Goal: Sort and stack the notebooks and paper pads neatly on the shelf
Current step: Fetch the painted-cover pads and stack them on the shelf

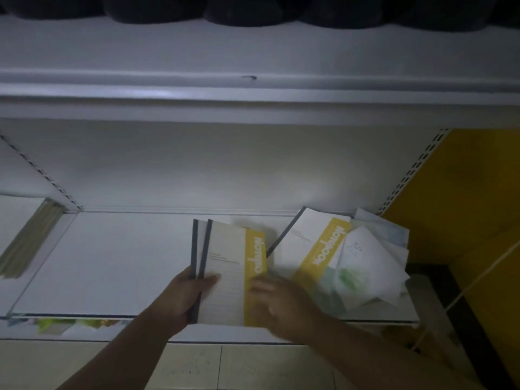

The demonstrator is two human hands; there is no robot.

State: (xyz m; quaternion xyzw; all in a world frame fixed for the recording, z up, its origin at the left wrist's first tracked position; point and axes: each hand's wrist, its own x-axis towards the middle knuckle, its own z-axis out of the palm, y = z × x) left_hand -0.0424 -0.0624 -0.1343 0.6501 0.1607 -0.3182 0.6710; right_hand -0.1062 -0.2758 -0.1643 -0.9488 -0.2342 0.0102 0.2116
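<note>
Two white notebooks with yellow bands and dark spines (225, 266) are held together over the white shelf (107, 263). My left hand (185, 296) grips their spine side near the bottom. My right hand (278, 302) rests on the yellow edge at the lower right of the top notebook. To the right, another notebook of the same kind (309, 246) lies slanted on the shelf, under a loose heap of white and green paper pads (365, 271).
A stack of green-edged notebooks (31, 237) stands in the neighbouring bay at far left. A slotted upright (408, 178) and a yellow panel (464, 206) bound the shelf on the right. Dark bundles (253, 9) sit on the shelf above. A lower shelf holds more paper (56, 325).
</note>
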